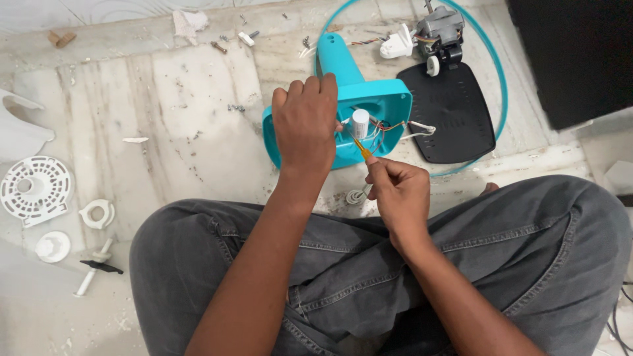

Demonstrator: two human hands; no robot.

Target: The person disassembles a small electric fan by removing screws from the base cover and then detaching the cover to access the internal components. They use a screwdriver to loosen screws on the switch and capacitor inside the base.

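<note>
Teal fan base (pixel 369 99) lies on the marble floor (pixel 165 105) just past my crossed legs, hollow underside facing me, its neck pointing away. My left hand (pixel 304 122) cups its near rim, fingers curled together over the edge. My right hand (pixel 397 191) pinches a thin yellow-handled tool (pixel 361 148), tip aimed into the cavity beside a white cylinder (pixel 360 122) and loose coloured wires (pixel 389 126). I judge the shell light, stiff plastic, a little slick, so the rim is the safe place to hold; the wires look fragile and should not be tugged. A black plate (pixel 455 112) and a grey motor (pixel 438 29) sit beyond; white plastic parts (pixel 36 188) lie well apart on the left.
</note>
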